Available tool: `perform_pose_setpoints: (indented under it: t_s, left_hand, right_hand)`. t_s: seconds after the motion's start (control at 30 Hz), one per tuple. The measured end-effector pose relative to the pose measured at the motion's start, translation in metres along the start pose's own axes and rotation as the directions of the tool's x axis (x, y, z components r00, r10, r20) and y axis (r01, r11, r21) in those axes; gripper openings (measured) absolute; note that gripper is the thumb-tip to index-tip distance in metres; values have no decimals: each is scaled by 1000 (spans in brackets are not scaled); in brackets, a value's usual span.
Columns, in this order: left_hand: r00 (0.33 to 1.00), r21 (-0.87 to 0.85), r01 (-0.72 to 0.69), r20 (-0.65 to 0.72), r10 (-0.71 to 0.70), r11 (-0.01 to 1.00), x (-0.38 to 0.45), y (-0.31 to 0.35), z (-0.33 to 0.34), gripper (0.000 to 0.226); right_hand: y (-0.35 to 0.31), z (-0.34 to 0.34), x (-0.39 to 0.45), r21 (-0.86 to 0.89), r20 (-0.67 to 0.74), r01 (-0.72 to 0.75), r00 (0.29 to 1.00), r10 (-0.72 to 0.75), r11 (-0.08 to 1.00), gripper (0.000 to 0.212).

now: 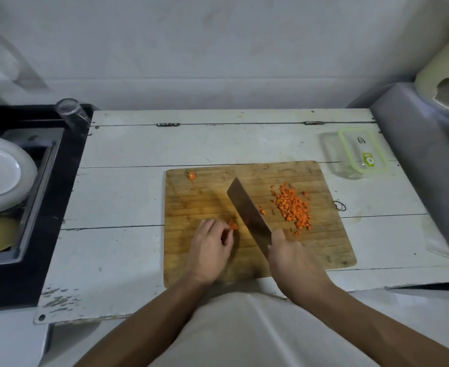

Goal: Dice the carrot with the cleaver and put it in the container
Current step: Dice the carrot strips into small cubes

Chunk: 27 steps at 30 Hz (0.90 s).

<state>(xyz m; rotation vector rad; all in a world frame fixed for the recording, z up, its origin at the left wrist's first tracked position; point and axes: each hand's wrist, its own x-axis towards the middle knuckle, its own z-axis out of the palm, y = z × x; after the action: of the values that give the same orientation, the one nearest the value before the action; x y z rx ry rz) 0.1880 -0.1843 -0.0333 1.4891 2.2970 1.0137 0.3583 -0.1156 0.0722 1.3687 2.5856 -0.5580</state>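
Note:
A wooden cutting board lies on the white table. A heap of diced carrot sits on its right half. A carrot end rests near the board's far left corner. My right hand grips the cleaver, whose blade is tilted over the board's middle. My left hand pinches a small remaining carrot piece just left of the blade. The clear container with its green-rimmed lid stands beyond the board's far right corner.
A black sink unit with a white plate lies to the left. A clear glass lies at the sink's back corner. A grey appliance borders the table on the right. A wall stands behind.

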Motion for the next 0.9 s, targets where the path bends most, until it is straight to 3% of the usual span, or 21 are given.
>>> perform_pose_setpoints:
  t_s: [0.33,0.47,0.67,0.73,0.9]
  left_hand:
    - [1000,20,-17,-10,18,1000,4,-1,4,9]
    - [999,0,-47,-13,47,999,2,0,3,16]
    - [998,12,-61,-10,62,998,-2,2,-2,9]
    - [998,26,-55,-16,55,998,-9,1,-13,19]
    - [1000,87,-29,-1,29,996,-18,-7,-25,23]
  right_hand:
    - [-18,-1,-6,-73,175,35,984,-22,997,22]
    - [-41,6,15,-139,129,53,991,-35,989,23]
    - [-25,9,29,51,-9,-14,1000,15,999,15]
    - [-12,4,20,94,-27,-38,999,41,995,14]
    - [-11,-1,-5,17,3,65,998,-66,998,9]
